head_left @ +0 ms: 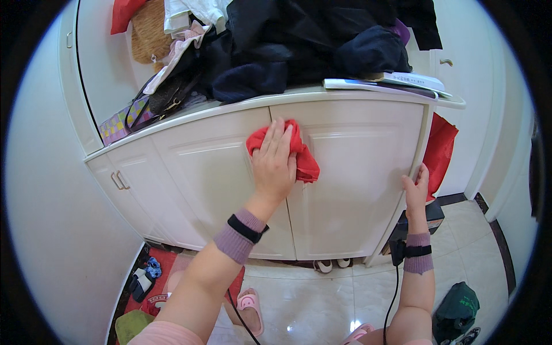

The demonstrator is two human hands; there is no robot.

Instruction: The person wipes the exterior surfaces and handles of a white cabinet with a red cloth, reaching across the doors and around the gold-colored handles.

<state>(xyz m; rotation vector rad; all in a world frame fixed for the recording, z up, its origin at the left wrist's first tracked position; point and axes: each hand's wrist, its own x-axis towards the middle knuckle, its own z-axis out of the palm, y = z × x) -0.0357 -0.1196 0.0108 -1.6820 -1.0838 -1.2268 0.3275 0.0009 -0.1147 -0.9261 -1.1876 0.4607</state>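
My left hand (273,164) presses a bunched red cloth (305,164) against the front of a white cabinet (356,190). Its fingers lie long over the cloth, near the gap between two panelled doors, and part of the cloth sticks out to the right of the hand. At the cabinet's right end, my right hand (418,190) rests against the side edge, thumb apart from the stretched fingers, with no loose thing seen in it. Both wrists wear purple knitted cuffs with black straps.
Dark clothes (310,46) are heaped on the cabinet top, beside a stack of books or folders (385,85). A red bag (440,152) hangs by the right side. Shoes (323,265) poke out underneath. A dark green bag (457,307) sits on the tiled floor; black cables hang near both arms.
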